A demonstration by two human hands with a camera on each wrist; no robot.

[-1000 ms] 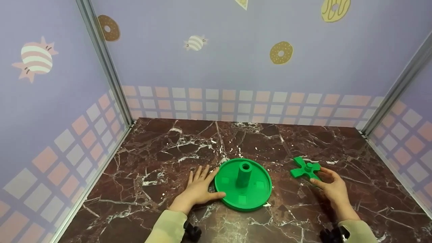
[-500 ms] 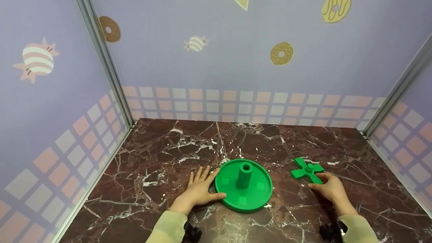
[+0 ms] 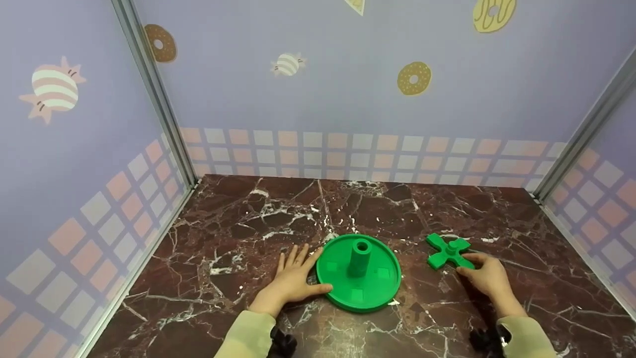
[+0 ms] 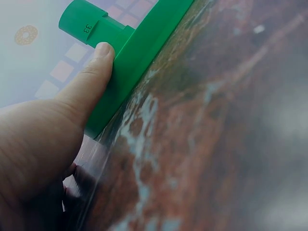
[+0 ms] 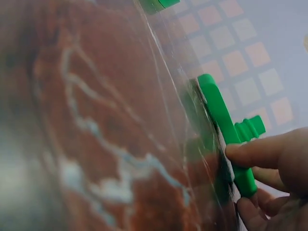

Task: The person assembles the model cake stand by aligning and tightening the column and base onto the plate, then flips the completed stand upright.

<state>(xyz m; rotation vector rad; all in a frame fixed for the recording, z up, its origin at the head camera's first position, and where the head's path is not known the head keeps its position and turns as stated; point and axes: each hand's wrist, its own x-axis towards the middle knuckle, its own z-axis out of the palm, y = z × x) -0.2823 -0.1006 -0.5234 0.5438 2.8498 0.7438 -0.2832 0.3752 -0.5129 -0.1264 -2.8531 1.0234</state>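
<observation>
One four-armed cross (image 3: 451, 250) sits newly turned, pinched by your right hand (image 3: 488, 276), apart from the rimmed disc (image 3: 378, 286) your spread left hand (image 3: 292, 279) touches.

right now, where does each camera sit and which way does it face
Head: on the head, facing forward and down at the table; left hand, right hand and sleeves show.
Left wrist: on that wrist, facing the green dish side-on; thumb and part of the hand show.
Right wrist: on that wrist, facing the green cross; pinching fingers show.
Shared: the dish shows in head and left wrist views, the cross in head and right wrist.
</observation>
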